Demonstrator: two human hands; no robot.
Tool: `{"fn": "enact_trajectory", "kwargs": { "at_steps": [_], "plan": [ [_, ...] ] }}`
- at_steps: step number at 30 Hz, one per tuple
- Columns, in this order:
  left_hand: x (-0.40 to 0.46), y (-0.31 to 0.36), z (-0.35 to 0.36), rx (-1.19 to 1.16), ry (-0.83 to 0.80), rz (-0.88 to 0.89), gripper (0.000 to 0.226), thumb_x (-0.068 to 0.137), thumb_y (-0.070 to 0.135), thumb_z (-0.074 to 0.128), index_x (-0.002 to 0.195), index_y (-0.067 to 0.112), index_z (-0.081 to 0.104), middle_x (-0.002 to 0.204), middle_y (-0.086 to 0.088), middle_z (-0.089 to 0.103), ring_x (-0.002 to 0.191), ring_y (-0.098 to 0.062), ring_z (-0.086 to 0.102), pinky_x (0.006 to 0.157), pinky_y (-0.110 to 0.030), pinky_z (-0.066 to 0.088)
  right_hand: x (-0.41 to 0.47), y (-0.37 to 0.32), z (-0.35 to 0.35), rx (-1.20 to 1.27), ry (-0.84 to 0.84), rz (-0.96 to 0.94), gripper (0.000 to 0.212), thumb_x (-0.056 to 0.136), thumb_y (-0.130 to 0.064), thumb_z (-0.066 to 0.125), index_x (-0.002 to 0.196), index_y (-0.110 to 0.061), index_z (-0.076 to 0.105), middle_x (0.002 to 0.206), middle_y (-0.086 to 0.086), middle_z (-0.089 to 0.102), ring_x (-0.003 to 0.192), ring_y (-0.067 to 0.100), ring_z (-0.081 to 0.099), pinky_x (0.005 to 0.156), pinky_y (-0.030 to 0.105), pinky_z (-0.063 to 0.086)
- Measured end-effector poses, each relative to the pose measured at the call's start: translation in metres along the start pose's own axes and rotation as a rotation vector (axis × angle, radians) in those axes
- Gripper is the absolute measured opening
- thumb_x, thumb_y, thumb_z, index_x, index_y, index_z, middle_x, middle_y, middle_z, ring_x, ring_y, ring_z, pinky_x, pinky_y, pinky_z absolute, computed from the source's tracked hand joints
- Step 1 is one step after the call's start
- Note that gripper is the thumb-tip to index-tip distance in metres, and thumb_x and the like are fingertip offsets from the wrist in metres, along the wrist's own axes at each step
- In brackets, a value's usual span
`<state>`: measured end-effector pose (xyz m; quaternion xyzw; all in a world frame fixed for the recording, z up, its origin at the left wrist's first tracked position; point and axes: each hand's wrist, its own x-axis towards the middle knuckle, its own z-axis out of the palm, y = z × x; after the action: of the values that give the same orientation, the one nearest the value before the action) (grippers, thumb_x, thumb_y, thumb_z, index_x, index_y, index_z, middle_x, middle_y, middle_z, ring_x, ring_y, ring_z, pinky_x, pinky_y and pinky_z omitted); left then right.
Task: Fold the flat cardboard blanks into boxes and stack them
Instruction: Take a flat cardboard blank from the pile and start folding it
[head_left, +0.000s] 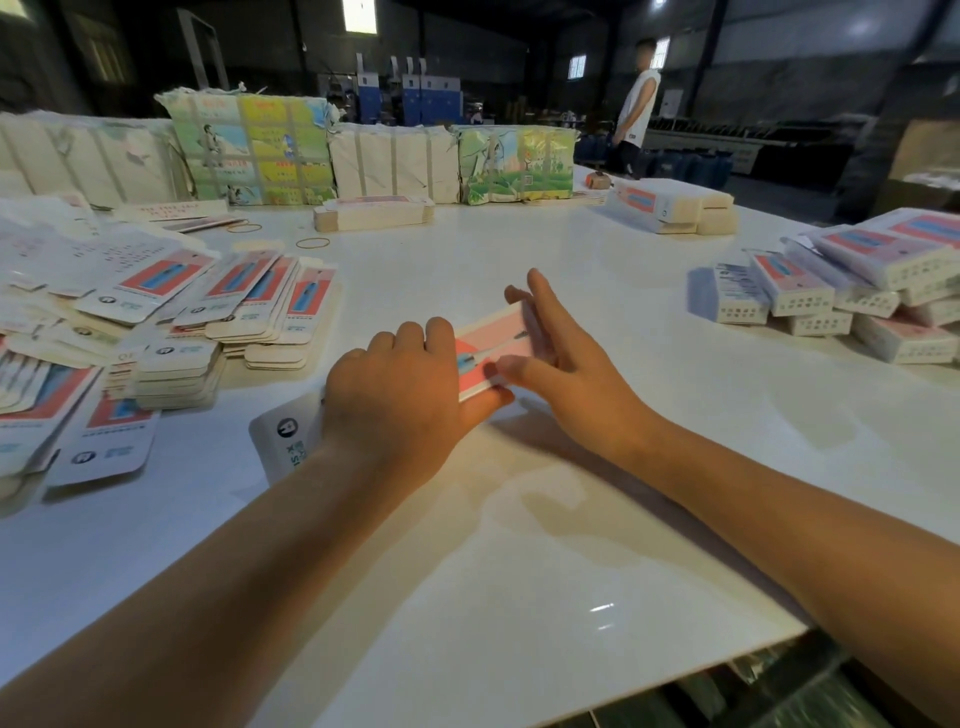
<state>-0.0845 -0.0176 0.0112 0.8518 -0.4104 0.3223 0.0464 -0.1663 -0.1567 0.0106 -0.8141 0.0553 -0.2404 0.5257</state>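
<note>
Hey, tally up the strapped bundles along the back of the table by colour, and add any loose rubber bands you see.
Colourful printed bundles: 2
Plain white bundles: 2
Rubber bands: 2
Total: 6

We see a smooth, glossy white counter that mirrors the lights. The flat blanks along its left edge are printed cardboard with a slight sheen, as are the folded boxes by its right edge. Far-edge bundles look paper-wrapped.
</note>
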Motion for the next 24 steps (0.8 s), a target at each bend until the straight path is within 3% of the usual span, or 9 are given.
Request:
{"fn": "enact_trajectory", "kwargs": {
  "at_steps": [2, 4, 7, 9, 13, 16, 19, 23, 24],
  "plan": [
    [0.001, -0.005, 0.004, -0.018, -0.002, -0.044, 0.074, 0.078, 0.075, 0.023, 0.108, 0.012, 0.049, 0.089, -0.004, 0.060, 0.067, -0.017, 0.051, 0.052, -0.025, 0.033, 0.001, -0.001, -0.003, 0.120, -0.023, 0.008, 0.079, 0.095, -0.008, 0.052, 0.151, -0.029, 0.001, 0.154, -0.011, 0.025, 0.124, -0.004, 0.040, 0.096, 0.016, 0.045],
    [0.005, -0.010, 0.007, -0.002, 0.005, -0.107, 0.079, 0.073, 0.079, 0.012, 0.110, 0.017, 0.044, 0.093, -0.001, 0.057, 0.070, -0.013, 0.042, 0.054, -0.026, 0.030, 0.001, 0.000, -0.004, 0.164, 0.001, 0.017, 0.079, 0.095, -0.007, 0.050, 0.151, -0.028, -0.003, 0.155, -0.009, 0.022, 0.134, 0.004, 0.035, 0.107, 0.027, 0.039],
    [0.006, -0.015, 0.009, -0.040, 0.013, -0.126, 0.082, 0.069, 0.078, 0.009, 0.109, 0.016, 0.045, 0.092, -0.003, 0.058, 0.069, -0.014, 0.041, 0.053, -0.026, 0.030, -0.001, 0.004, -0.003, -0.049, -0.067, -0.032, 0.086, 0.094, -0.014, 0.056, 0.149, -0.028, -0.008, 0.147, -0.018, 0.024, 0.138, 0.006, 0.028, 0.116, 0.035, 0.025],
    [0.003, -0.018, 0.008, -0.062, 0.017, -0.112, 0.083, 0.069, 0.078, 0.011, 0.108, 0.014, 0.047, 0.091, -0.005, 0.059, 0.068, -0.016, 0.046, 0.053, -0.026, 0.030, -0.003, 0.007, -0.002, -0.176, -0.099, -0.081, 0.092, 0.088, -0.023, 0.062, 0.148, -0.031, -0.009, 0.143, -0.023, 0.022, 0.139, 0.006, 0.027, 0.115, 0.029, 0.023],
    [0.005, -0.022, 0.006, -0.114, 0.004, -0.116, 0.081, 0.068, 0.079, 0.013, 0.107, 0.017, 0.047, 0.090, -0.002, 0.059, 0.070, -0.018, 0.052, 0.052, -0.025, 0.032, -0.003, 0.007, -0.001, -0.256, -0.079, -0.123, 0.089, 0.079, -0.036, 0.055, 0.143, -0.040, -0.007, 0.144, -0.023, 0.024, 0.138, 0.006, 0.030, 0.112, 0.027, 0.027],
    [0.007, -0.025, 0.004, -0.133, -0.027, -0.088, 0.080, 0.068, 0.079, 0.019, 0.110, 0.018, 0.047, 0.092, -0.001, 0.059, 0.071, -0.016, 0.052, 0.053, -0.025, 0.037, -0.001, 0.008, -0.004, -0.301, -0.061, -0.177, 0.085, 0.087, -0.023, 0.059, 0.147, -0.032, 0.000, 0.151, -0.014, 0.021, 0.139, 0.005, 0.024, 0.114, 0.030, 0.026],
    [0.005, -0.028, 0.005, -0.184, 0.041, 0.085, 0.074, 0.074, 0.073, 0.041, 0.111, 0.011, 0.059, 0.088, -0.006, 0.066, 0.068, -0.023, 0.062, 0.051, -0.025, 0.042, 0.000, 0.007, -0.007, -0.460, -0.060, -0.318, 0.075, 0.084, -0.018, 0.056, 0.147, -0.022, 0.016, 0.157, 0.006, 0.015, 0.141, 0.010, 0.018, 0.113, 0.023, 0.025],
    [-0.003, -0.036, 0.014, -0.118, 0.070, 0.188, 0.073, 0.075, 0.072, 0.044, 0.112, 0.011, 0.064, 0.087, -0.003, 0.070, 0.065, -0.021, 0.065, 0.050, -0.027, 0.045, -0.002, 0.013, -0.011, -0.646, -0.116, -0.347, 0.065, 0.082, -0.019, 0.070, 0.141, -0.013, 0.043, 0.137, 0.015, 0.042, 0.125, 0.026, 0.040, 0.100, 0.040, 0.041],
    [-0.002, -0.038, 0.014, -0.127, -0.007, 0.164, 0.077, 0.075, 0.075, 0.042, 0.118, 0.014, 0.061, 0.095, -0.002, 0.070, 0.071, -0.020, 0.066, 0.055, -0.030, 0.049, -0.002, 0.015, -0.011, -0.677, -0.116, -0.358, 0.064, 0.083, -0.021, 0.072, 0.140, -0.013, 0.045, 0.133, 0.015, 0.046, 0.122, 0.027, 0.042, 0.098, 0.040, 0.042]
  ]
}}
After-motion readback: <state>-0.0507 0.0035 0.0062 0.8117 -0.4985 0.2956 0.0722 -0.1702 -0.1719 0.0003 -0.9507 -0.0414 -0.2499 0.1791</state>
